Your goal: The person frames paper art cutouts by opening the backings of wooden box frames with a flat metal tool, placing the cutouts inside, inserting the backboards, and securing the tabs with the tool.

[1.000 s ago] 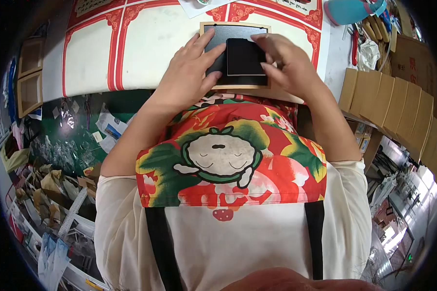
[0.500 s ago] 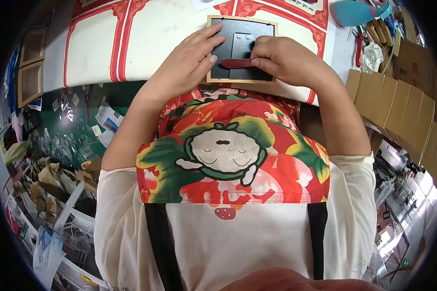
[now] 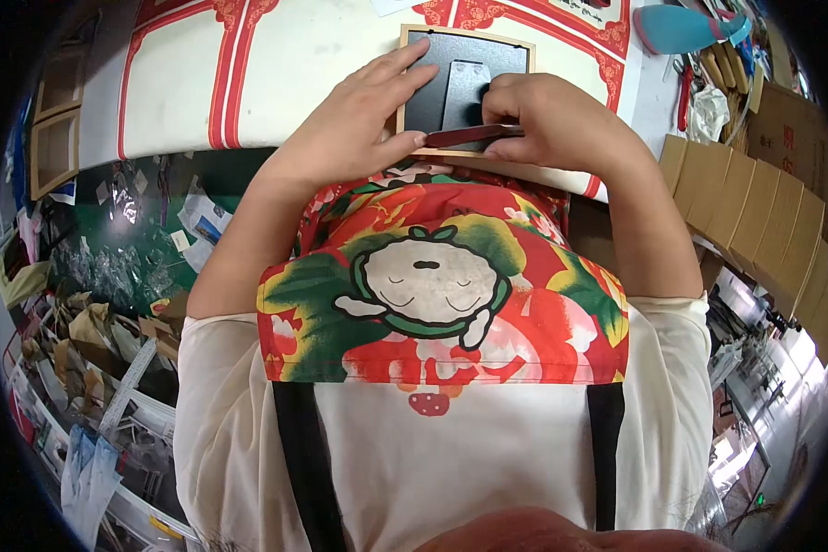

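A small wooden frame [image 3: 533,57] lies on the table with its dark backing board [image 3: 430,90] facing up. A grey stand flap [image 3: 465,92] lies along the middle of the board. My left hand [image 3: 368,106] rests with spread fingers on the frame's left side. In my right hand [image 3: 538,115] is a dark red, blade-like tool [image 3: 460,136], gripped in closed fingers. The tool lies across the lower part of the backing, its tip close to my left thumb.
Red-and-white printed sheets [image 3: 322,55] cover the table. At the upper right are a teal bottle [image 3: 676,29], red-handled pliers [image 3: 684,97] and crumpled white plastic [image 3: 707,112]. Folded cardboard [image 3: 745,193] stands at the right. Wooden frames [image 3: 55,154] stand at the far left.
The black square piece has left the backing, exposing the grey flap. My right hand has taken hold of the red tool, which has since moved down towards the frame's lower edge.
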A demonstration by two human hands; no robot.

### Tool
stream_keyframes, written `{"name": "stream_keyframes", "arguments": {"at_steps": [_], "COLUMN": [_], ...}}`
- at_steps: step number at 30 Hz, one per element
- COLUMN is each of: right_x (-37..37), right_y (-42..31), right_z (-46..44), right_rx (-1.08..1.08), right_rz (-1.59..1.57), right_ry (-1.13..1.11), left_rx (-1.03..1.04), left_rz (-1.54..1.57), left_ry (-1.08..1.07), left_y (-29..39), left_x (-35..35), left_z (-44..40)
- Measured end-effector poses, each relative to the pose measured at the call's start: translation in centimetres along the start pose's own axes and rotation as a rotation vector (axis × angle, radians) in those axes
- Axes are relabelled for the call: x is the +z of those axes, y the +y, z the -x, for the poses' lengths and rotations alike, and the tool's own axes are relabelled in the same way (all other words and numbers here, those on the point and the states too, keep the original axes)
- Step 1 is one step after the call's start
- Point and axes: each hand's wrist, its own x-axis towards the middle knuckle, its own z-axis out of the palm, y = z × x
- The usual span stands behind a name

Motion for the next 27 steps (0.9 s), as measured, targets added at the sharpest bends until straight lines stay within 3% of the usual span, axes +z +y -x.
{"name": "stream_keyframes", "arguments": {"at_steps": [6,9,15,21,27], "right_x": [1.4,0.5,1.2,0.1,1.2], "right_y": [0.5,-0.6,-2.0,-1.4,-1.6], "right_z": [-0.6,-1.3,-1.8,-0.5,-1.0], "right_rx": [0.086,0.214,0.26,0.051,0.044], "right_rz": [0.069,0.096,0.192,-0.025,0.099], "right_ry": [0.087,-0.018,0.098,0.1,0.054], "left_rx": [-0.042,-0.059,-0.064,-0.091,-0.098], "left_rz": [0.079,0.139,0.177,0.26,0.193], "left_ry": [0.001,-0.003,0.007,0.04,-0.004], "left_y": [0.3,0.6,0.9,0.6,0.6], "left_x": [0.2,-0.1,-0.3,-0.5,-0.7], "left_z": [0.1,0.1,0.5,1.2,1.0]}}
